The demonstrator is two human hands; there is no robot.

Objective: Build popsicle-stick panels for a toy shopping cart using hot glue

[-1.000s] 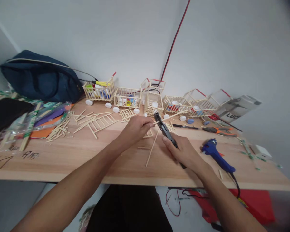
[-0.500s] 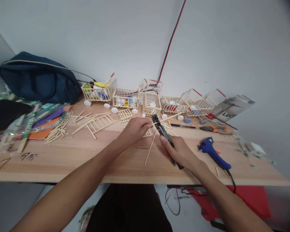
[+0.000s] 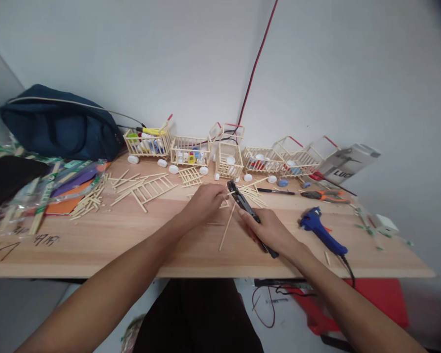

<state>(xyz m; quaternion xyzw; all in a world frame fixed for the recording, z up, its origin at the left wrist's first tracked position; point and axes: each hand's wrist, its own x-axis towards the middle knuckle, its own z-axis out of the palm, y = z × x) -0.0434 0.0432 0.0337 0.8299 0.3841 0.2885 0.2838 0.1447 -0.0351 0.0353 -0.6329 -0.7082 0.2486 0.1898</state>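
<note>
My left hand point(image 3: 205, 201) is closed in a pinch on a thin wooden stick point(image 3: 231, 193). The stick's tip meets the jaws of black pliers point(image 3: 243, 202), whose handles my right hand point(image 3: 271, 229) grips. Below the jaws, a longer wooden stick point(image 3: 227, 230) lies slanted on the table. More loose sticks point(image 3: 253, 196) are heaped just behind the pliers. A ladder-like stick frame point(image 3: 152, 190) rests left of my left hand, and a smaller stick grid point(image 3: 190, 176) is behind it. My left fingertips partly hide the held stick.
Several small wooden carts point(image 3: 230, 159) with white wheels line the wall. On the right are a blue glue gun point(image 3: 323, 230), orange-handled pliers point(image 3: 325, 196) and a black pen point(image 3: 275, 191). A blue bag point(image 3: 62, 125) and cut sticks point(image 3: 90, 198) occupy the left. The table's front edge point(image 3: 206, 271) is near me.
The long piece of stick that stuck out to the right beyond the jaws no longer extends from them. The pliers' handles look closer together. The view has shifted slightly.
</note>
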